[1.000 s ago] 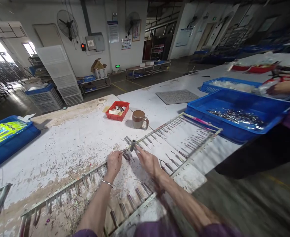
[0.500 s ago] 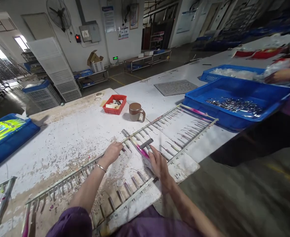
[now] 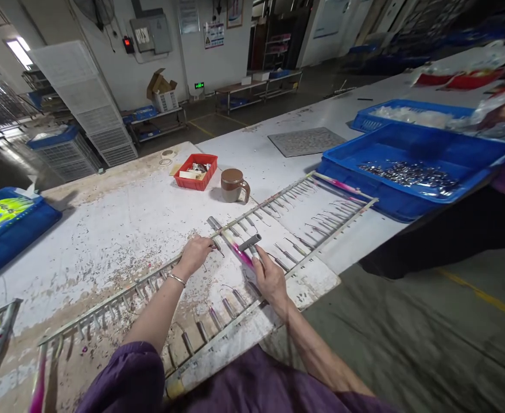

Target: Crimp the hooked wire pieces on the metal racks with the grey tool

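A long metal rack (image 3: 119, 299) lies across the table, its rails lined with small hooked pieces, several of them dark rods with thin wire ends. My left hand (image 3: 196, 254) is closed over the rack's far rail, beside a hooked piece; its fingertips are partly hidden. In my right hand (image 3: 271, 278) is a grey T-shaped tool (image 3: 249, 242), its tubular crosspiece pointing up above my fingers. The tool is over the rack, close to a pink-stained crossbar (image 3: 240, 255). What the tool's lower end touches is hidden by my hand.
Beyond the rack stand a brown-lidded mug (image 3: 232, 184) and a red bin (image 3: 195, 172) of small items. Blue trays (image 3: 356, 189) sit at the right, near another person's hand (image 3: 504, 112). A blue bin (image 3: 41, 221) with yellow-green things is at left. Chips litter the table (image 3: 119, 221).
The view has tilted and shifted slightly. Both hands keep much the same places, the left at the far rail and the right with the T-shaped tool. The other person's hand has moved slightly.
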